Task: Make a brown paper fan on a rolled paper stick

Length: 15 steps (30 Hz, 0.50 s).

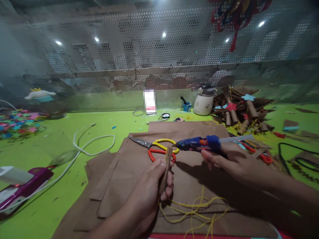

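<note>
Between the thumb and fingers of my left hand (152, 186) is a narrow folded brown paper strip (165, 172), tilted upright. A blue glue gun (196, 143) with a clear glue stick poking from its back is gripped in my right hand (234, 159). Its nozzle points left, close to the strip's top end; whether they touch I cannot tell. Scissors (149, 144) with one yellow and one red handle lie just behind the strip. Stacked brown paper sheets (119, 179) lie under both hands. Loose yellow string (196, 205) trails over the paper beside my left hand.
On the green table (62, 129), a purple power strip (30, 186) and white cable (82, 149) lie left, near colourful paper stars (22, 122). A white jug (204, 101) and a heap of rolled brown paper pieces (244, 106) stand back right, before a perforated panel (149, 59).
</note>
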Each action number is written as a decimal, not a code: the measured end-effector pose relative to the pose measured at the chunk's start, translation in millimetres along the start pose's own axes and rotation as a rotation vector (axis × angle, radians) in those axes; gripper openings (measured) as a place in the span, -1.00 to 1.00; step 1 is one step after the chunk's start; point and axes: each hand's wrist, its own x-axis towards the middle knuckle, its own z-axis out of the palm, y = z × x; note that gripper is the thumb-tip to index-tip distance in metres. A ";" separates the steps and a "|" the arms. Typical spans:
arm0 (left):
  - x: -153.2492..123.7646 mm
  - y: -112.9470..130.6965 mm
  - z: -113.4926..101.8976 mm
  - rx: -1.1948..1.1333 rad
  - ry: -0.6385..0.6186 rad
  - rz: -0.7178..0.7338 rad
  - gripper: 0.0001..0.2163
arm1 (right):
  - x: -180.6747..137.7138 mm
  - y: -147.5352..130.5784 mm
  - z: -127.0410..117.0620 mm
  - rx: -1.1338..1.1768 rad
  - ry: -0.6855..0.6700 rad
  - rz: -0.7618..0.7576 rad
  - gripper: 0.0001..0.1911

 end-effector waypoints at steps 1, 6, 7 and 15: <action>0.3 0.0 -0.3 -0.001 -0.003 0.000 -0.75 | -0.2 -1.5 -1.2 0.003 -0.021 0.007 -0.55; 0.8 0.7 -1.3 -0.003 -0.004 0.015 -0.76 | -7.2 -12.5 -8.6 0.021 -0.081 0.007 -0.58; 0.7 0.8 -1.3 -0.003 -0.006 0.017 -0.76 | -9.1 -14.0 -9.2 0.016 -0.080 0.009 -0.59; -1.7 1.8 0.5 0.011 0.015 -0.009 -0.78 | -12.3 -16.6 -4.9 0.028 -0.194 0.048 -0.61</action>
